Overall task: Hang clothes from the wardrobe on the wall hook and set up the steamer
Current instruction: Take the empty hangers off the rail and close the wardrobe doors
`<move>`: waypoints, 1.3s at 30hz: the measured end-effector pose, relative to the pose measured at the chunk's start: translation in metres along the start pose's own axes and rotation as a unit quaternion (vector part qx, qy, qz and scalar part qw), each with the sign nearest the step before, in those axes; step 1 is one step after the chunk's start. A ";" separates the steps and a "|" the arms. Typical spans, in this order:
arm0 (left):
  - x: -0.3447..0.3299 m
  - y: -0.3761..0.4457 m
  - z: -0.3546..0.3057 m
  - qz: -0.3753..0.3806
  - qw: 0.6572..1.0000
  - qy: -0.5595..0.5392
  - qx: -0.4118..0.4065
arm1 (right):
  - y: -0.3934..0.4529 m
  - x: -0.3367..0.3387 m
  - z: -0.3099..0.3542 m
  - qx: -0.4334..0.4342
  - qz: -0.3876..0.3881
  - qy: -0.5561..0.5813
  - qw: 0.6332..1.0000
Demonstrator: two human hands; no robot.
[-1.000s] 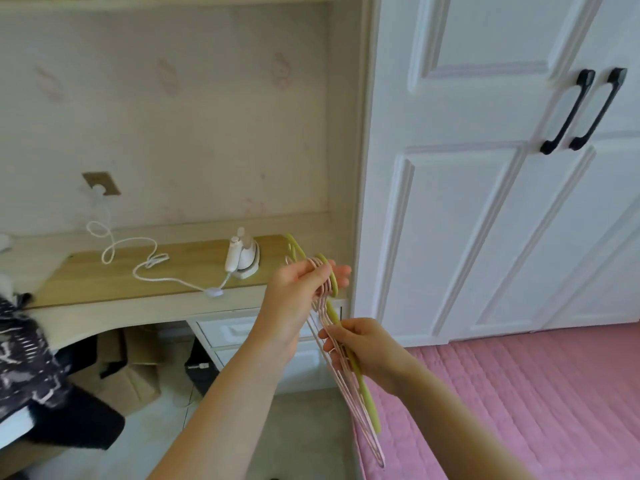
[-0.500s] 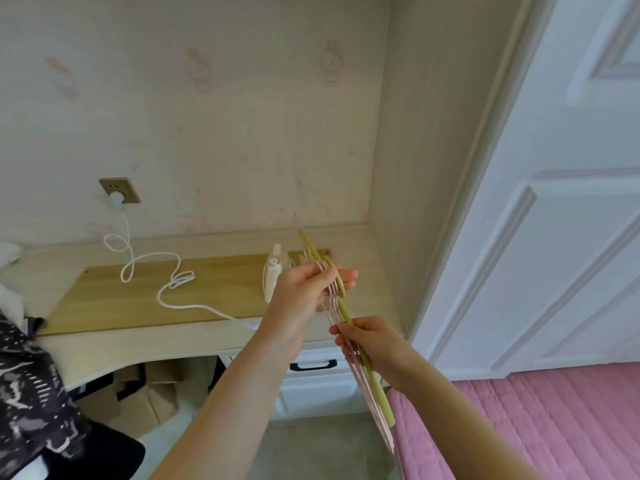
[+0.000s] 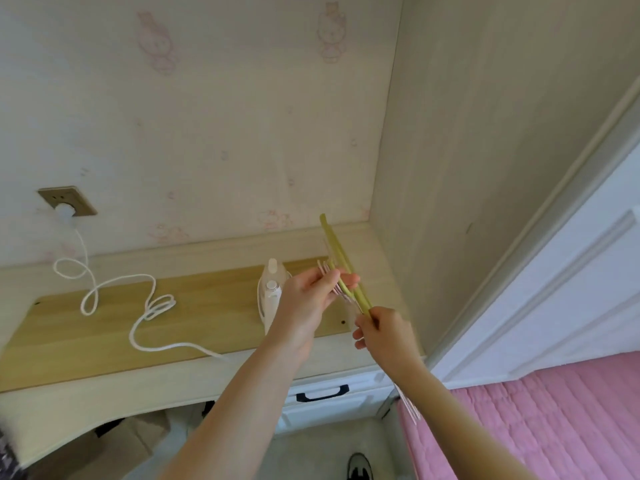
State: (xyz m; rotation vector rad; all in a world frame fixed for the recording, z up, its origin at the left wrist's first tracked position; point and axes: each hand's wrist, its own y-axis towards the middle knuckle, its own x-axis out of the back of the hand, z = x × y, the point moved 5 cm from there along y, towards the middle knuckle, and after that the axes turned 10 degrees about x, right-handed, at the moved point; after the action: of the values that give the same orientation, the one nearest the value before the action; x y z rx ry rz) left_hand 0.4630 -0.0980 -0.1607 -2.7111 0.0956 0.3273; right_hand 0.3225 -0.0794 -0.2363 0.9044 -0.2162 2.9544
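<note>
Seemingly pinching hangers (image 3: 341, 271), left hand (image 3: 308, 303), right hand (image 3: 382, 334)

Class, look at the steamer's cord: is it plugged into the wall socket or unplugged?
Plugged in. The white cord runs up from the desk to a plug seated in the wall socket.

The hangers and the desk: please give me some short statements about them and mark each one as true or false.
1. Both hands hold the bundle of hangers. True.
2. The steamer lies on the pink bed cover. False: it stands on the desk.
3. The white cord runs to a plug in the wall socket. True.
4. All the hangers are green. False: some are pink.
5. The drawer handle is white. False: it is dark.
</note>
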 end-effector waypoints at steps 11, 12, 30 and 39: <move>-0.008 0.102 -0.014 -0.008 0.995 -0.095 0.037 | 0.114 0.008 -0.015 -0.014 0.038 -0.044 0.998; -0.008 0.110 -0.014 -0.006 0.994 -0.103 0.042 | 0.121 0.007 -0.018 -0.017 0.041 -0.043 0.998; 0.017 0.185 0.023 0.053 0.983 -0.093 0.146 | 0.157 -0.027 -0.065 -0.059 -0.002 -0.100 0.993; 0.026 0.194 0.051 0.036 0.969 -0.112 0.218 | 0.151 -0.038 -0.074 -0.084 0.002 -0.206 0.975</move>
State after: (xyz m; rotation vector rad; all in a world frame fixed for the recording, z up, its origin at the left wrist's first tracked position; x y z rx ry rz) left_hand 0.4555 -0.2555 -0.2872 -2.2248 0.1779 0.5605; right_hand 0.2998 -0.2181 -0.3365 1.4779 -0.4739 2.6622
